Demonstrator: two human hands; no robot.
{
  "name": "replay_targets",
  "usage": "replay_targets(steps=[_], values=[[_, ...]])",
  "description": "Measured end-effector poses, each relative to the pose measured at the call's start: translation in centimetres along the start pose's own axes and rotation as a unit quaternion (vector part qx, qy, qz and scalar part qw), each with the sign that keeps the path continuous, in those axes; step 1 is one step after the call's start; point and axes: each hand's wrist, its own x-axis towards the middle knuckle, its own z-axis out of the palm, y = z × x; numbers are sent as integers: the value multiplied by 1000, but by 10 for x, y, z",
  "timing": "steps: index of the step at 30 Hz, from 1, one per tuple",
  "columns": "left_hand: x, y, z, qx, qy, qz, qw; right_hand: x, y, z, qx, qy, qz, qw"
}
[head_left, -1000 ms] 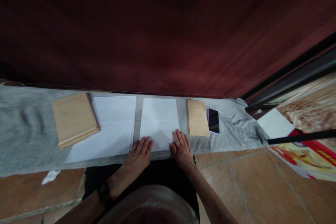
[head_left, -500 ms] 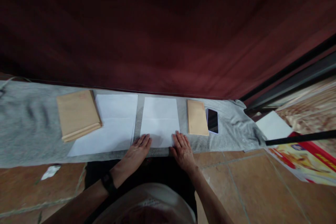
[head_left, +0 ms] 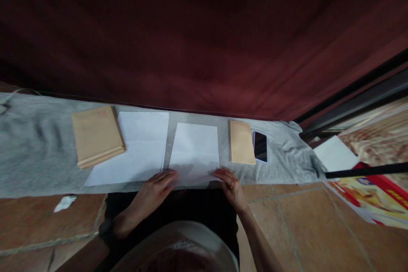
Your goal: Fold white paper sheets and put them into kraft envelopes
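A white sheet of paper (head_left: 195, 148) with a faint crosswise crease lies in front of me on the grey cloth. At its near left corner, my left hand (head_left: 159, 185) is closed on the edge, fingers pressed together. My right hand (head_left: 230, 185) pinches the near right corner, which is slightly raised. To the left are more white sheets (head_left: 143, 148), partly covered by a stack of brown envelopes (head_left: 98, 135). A smaller stack of brown envelopes (head_left: 241, 142) sits to the right of the sheet.
A phone (head_left: 260, 146) lies beside the right-hand envelopes. The narrow surface under the grey cloth (head_left: 38, 148) ends at a dark red panel (head_left: 197, 51) behind. At the far right are a black bar (head_left: 366, 171) and a colourful printed box (head_left: 372, 195). White scrap (head_left: 65, 203) lies on the tiled floor.
Both hands have gone from lying flat on the paper to gripping its near corners. The sheet has shifted slightly toward me, its near edge lifting a little.
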Motion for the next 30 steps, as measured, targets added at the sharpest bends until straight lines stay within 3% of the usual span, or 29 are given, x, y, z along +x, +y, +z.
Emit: replay_targets(steps=[5, 12, 23, 30], values=[[5, -22, -1, -119, 39, -63, 990, 2, -10, 0, 101, 25, 104, 989], [30, -19, 0, -182, 71, -166, 967, 18, -15, -4, 153, 41, 137, 978], [77, -16, -8, -259, 141, -232, 927, 61, 0, 15, 121, 127, 188, 966], [116, -31, -2, -281, 164, -253, 911, 100, 9, 23, 96, 160, 205, 961]])
